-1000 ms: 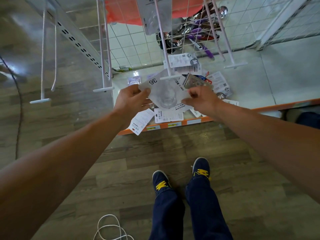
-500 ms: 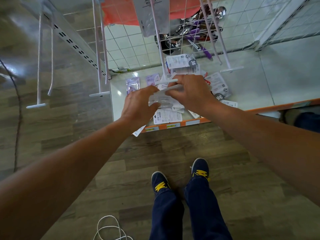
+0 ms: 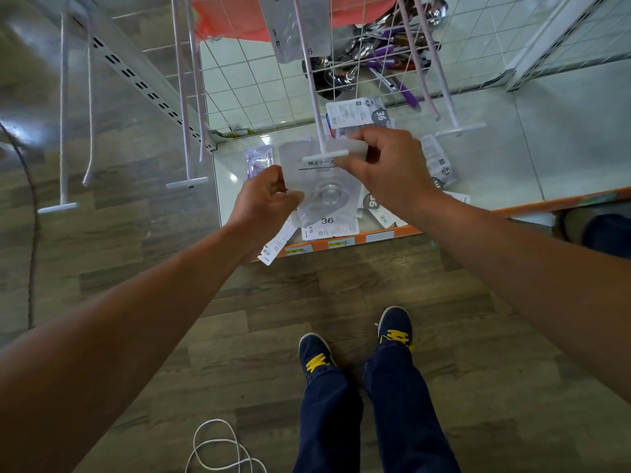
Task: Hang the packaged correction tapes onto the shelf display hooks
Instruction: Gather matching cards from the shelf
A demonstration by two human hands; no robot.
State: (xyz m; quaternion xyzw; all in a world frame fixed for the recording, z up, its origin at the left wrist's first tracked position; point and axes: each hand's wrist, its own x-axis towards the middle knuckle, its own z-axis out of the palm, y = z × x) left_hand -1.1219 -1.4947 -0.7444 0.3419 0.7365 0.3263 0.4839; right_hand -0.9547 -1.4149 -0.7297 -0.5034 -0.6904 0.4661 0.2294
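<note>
Opened out flat since half a second ago, the correction tape pack now faces up with its printed header at the top; before, it was bunched edge-on between the hands. Right hand has shifted to the pack's top right corner and pinches it there. Left hand pinches the lower left edge, fingers curled. Pack is held in the air above the shelf, its top edge right at the T-shaped tip of the centre hook; cannot tell if the hook is through the hang hole. A grey pack sits higher up along that hook.

Wire basket at the back edge of the shelf holds metal utensils with purple handles. Loose packs with "36" stickers lie scattered on the shelf from mid-shelf to the orange front edge, the same pile as before, plus a purple pack near the left edge. Empty hooks hang to the left. White cord lies on the floor by the person's shoes.
</note>
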